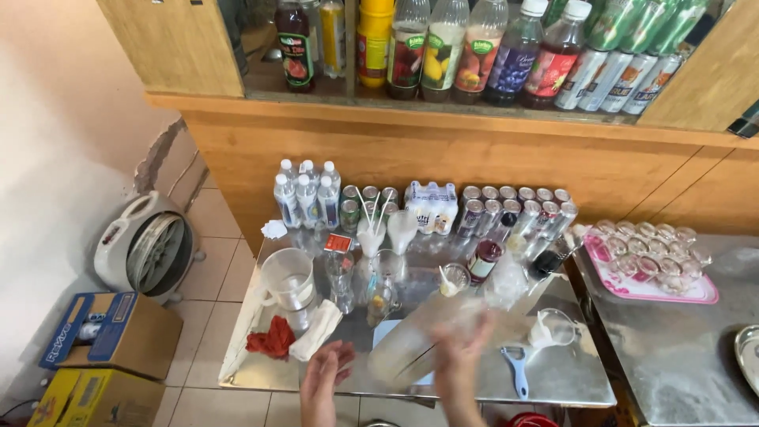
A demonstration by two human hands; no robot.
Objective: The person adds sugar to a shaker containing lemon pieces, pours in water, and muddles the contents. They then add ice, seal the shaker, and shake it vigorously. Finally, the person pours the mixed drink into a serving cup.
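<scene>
Low in the centre of the frame, the right hand (pixel 462 360) grips the side of a large clear plastic jug (pixel 415 344), which lies tilted toward the lower left over the steel table (pixel 569 379); motion blur smears both hand and jug, so the finger positions on the wall cannot be told exactly. The left hand (pixel 324 379) is just left of the jug base, fingers loosely curled and slightly apart; whether it touches the jug cannot be told. Both forearms are cut off by the bottom edge. Left of the hands lie a red cloth (pixel 271 341) and a white cloth (pixel 316 330), with a clear measuring pitcher (pixel 288 281) above them. A blue-handled peeler (pixel 518 370) lies right of the right hand. A pink tray (pixel 704 294) of small glasses sits at the right. Cans (pixel 514 212) and water bottles (pixel 307 198) line the table's far edge. The shelf bottles (pixel 474 47) at top are cropped at the necks.
</scene>
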